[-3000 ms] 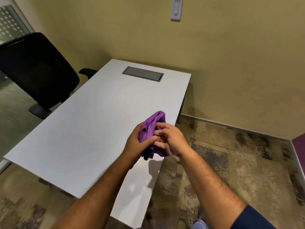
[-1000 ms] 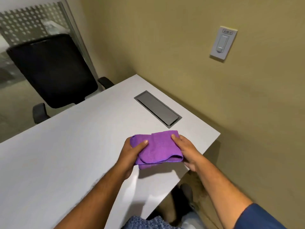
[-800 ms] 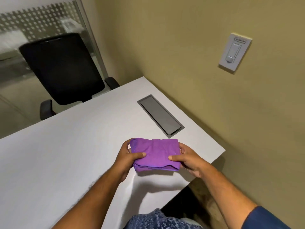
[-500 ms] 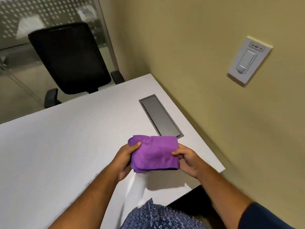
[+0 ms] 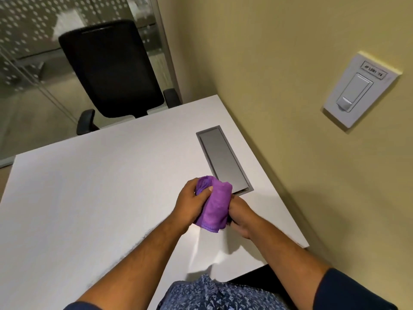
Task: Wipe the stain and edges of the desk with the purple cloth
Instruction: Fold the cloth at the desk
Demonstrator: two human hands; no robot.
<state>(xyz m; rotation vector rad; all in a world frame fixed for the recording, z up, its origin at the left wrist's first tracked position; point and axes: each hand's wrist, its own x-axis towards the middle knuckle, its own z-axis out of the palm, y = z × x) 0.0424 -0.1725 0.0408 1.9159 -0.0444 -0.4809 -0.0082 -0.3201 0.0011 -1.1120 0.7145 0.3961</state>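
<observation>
1. Purple cloth (image 5: 215, 206) is bunched into a thick fold and held above the white worktop (image 5: 100, 189), toward its right side and just near of the grey hatch (image 5: 223, 158).
2. Left hand (image 5: 190, 204) closes its grip on the cloth's left side, thumb pressed across the top of the fold.
3. Right hand (image 5: 240, 214) closes its grip on the cloth's right and underside, its fingers mostly hidden behind the fabric.
4. Both forearms reach in from the near edge; a dark blue sleeve shows at the right elbow.
5. A black office chair (image 5: 111, 70) stands at the far edge, in front of a dotted glass partition (image 5: 29, 41).
6. On the tan wall at right hangs a white switch plate (image 5: 357, 88); its small label is too blurred to read.
7. No stain can be made out on the worktop.
</observation>
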